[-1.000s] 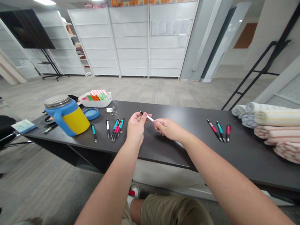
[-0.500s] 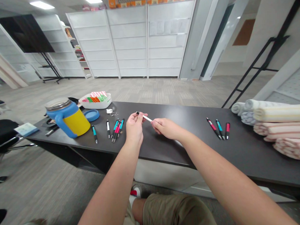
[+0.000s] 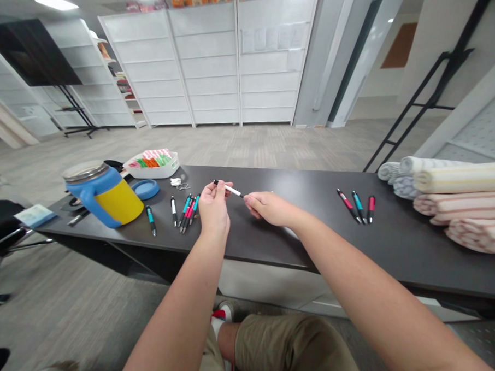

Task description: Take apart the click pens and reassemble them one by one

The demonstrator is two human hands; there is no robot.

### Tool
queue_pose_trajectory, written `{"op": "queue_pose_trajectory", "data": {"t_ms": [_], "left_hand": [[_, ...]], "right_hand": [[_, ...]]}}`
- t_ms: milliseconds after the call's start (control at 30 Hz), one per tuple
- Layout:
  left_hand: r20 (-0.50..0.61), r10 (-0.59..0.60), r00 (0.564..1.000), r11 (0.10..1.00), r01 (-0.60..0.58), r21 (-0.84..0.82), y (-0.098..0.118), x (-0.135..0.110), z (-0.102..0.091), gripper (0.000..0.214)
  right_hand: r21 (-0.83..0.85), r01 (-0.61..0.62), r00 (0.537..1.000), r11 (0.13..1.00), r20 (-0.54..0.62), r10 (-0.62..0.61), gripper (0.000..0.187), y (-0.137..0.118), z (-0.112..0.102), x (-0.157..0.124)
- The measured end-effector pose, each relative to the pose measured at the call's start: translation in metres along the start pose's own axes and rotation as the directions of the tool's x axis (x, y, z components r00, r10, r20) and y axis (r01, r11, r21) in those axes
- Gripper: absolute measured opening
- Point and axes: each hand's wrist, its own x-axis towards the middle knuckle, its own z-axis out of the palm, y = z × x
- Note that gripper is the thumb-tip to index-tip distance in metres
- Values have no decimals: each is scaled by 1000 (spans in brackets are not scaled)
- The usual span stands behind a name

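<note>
Between my hands, above the dark table, is a white pen with black ends. My left hand is closed around its upper, black-tipped end. The fingers of my right hand pinch together at the other end and cover the tip. To the left of my left hand lies a pile of turquoise and red pens, with a white pen and a turquoise pen lying apart beside it. On the right, a red pen, a turquoise pen and another red pen rest in a loose row.
A blue and yellow mug stands at the left, with a blue lid behind it. A white basket of colourful packets sits at the back edge. Rolled towels are stacked on the right end of the table.
Dark material now shows on the pen beside my right fingertips, where only white showed before. Both hands appear slightly further left and up, as does the whole scene.
</note>
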Motion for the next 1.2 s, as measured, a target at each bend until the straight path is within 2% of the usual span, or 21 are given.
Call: {"op": "queue_pose_trajectory", "data": {"t_ms": [267, 333, 400, 433, 500, 600, 700, 800, 900, 1000, 1067, 1133, 1167, 1200], "left_hand": [[-32, 11, 999, 1000, -12, -29, 0, 6, -4, 30], [-125, 4, 992, 999, -10, -52, 4, 16, -12, 26], [-307, 7, 952, 996, -34, -82, 8, 25, -19, 22], [-337, 10, 941, 996, -40, -84, 9, 28, -21, 21], [-276, -8, 961, 996, -16, -82, 9, 28, -21, 23], [-94, -24, 995, 996, 16, -84, 6, 18, -12, 29], [65, -49, 997, 997, 52, -51, 4, 7, -2, 33], [111, -68, 992, 997, 71, -25, 4, 3, 2, 34], [109, -86, 990, 996, 89, -26, 2, 4, 1, 34], [63, -116, 991, 992, 119, -50, -1, 9, -3, 32], [-7, -130, 992, 989, 129, -71, -1, 16, -9, 28], [-143, -135, 980, 988, 121, -101, 2, 25, -17, 24], [-240, -151, 959, 985, 125, -122, 3, 29, -21, 22], [-290, -163, 943, 982, 126, -142, 5, 32, -23, 19]], "right_hand": [[9, 10, 1000, 1000, -1, -10, 52, 1, 1, 0], [-26, 3, 1000, 1000, 21, -2, 51, 7, -3, -3], [-75, -26, 999, 997, 37, 29, 51, 13, -6, -8], [-89, -49, 998, 995, 23, 51, 51, 16, -7, -9], [-99, -83, 996, 992, -22, 82, 50, 19, -8, -10], [-100, -100, 992, 990, -84, 92, 49, 17, -5, -8], [-74, -59, 996, 996, -67, 54, 51, 11, -2, -6], [-28, -18, 999, 999, -46, 17, 51, 8, -2, -7], [-11, -6, 999, 1000, -49, 5, 48, 5, -2, -9], [-8, 28, 998, 1000, -51, -28, 46, 1, -3, -10], [-22, 53, 997, 998, -51, -54, 44, 1, -3, -11], [-36, 57, 996, 998, -62, -59, 43, 1, -4, -12], [-40, 51, 996, 998, -76, -54, 43, 2, -5, -13], [-42, 42, 995, 998, -93, -46, 44, 3, -6, -14]]}}
